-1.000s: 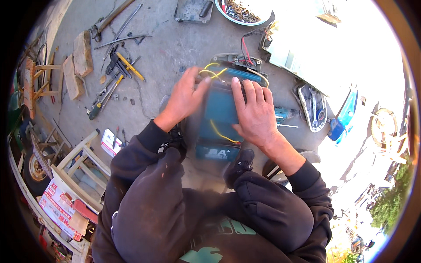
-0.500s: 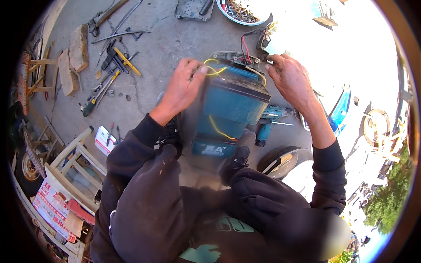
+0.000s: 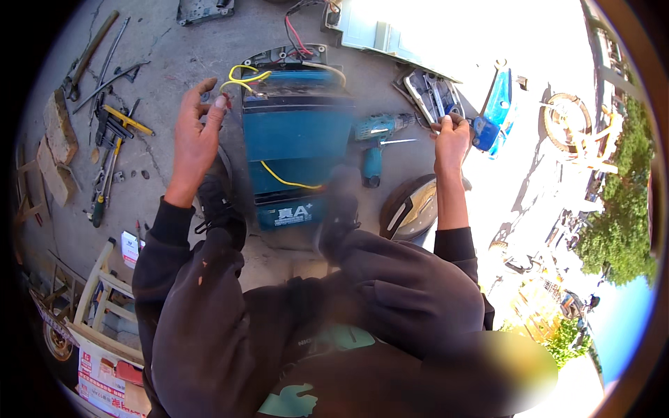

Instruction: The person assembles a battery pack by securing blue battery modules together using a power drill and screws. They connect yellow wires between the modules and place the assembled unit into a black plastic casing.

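Note:
A block of teal batteries (image 3: pixel 296 136) with black upper edges lies on the ground between my feet. A looped yellow wire (image 3: pixel 245 81) rises from its far left corner, and another yellow wire (image 3: pixel 289 182) runs across its near part. My left hand (image 3: pixel 195 132) is beside that corner, thumb and fingers apart, the thumb tip close to the wire loop and a small red bit. Over on the right, my right hand (image 3: pixel 451 143) has its fingers closed at the near edge of a tray (image 3: pixel 422 94) with tools, beside a blue roll (image 3: pixel 454 109). Whatever they hold is hidden.
A teal power drill (image 3: pixel 373 157) lies right of the batteries, with a round black-rimmed part (image 3: pixel 411 209) nearer me. Pliers and other hand tools (image 3: pixel 115 129) and bricks (image 3: pixel 59 125) lie at left. A pale panel (image 3: pixel 390 38) is at the far side.
My right hand has left the far right corner of the batteries and reached right to the tool tray. My left hand stays by the yellow wire. The view has shifted to the right.

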Demonstrator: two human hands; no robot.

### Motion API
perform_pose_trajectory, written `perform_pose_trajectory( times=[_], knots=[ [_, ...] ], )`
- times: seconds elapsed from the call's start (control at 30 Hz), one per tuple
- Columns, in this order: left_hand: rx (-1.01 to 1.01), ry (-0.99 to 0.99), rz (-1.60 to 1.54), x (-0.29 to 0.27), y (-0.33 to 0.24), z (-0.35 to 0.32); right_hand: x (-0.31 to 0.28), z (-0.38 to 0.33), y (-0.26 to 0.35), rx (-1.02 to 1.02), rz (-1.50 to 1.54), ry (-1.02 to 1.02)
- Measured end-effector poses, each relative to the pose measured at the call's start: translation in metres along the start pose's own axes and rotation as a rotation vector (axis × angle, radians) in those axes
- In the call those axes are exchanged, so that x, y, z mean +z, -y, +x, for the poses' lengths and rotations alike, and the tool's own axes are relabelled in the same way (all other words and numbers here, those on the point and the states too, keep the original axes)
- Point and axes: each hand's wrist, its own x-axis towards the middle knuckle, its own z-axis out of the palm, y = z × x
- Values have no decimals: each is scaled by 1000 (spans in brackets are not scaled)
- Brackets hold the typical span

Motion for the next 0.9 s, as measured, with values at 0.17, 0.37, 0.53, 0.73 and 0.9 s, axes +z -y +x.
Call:
perform_pose_trajectory(
  times=[0.17, 0.37, 0.53, 0.73, 0.9],
  knots=[
    [-20, 15, 3, 9, 14, -7, 30, -80, -49, -848, -884, 503],
    [221, -102, 239, 4, 3, -6, 89, -73, -82, -1329, -1066, 542],
    [309, 4, 181, 6, -44, 13, 83, -81, -82, -1496, -1266, 497],
    [555, 206, 350, -2, -36, 26, 1, -91, 10, -1255, -879, 295],
    [564, 128, 443, 11, -32, 21, -37, -106, 103, -924, 372, 340]
  ],
)
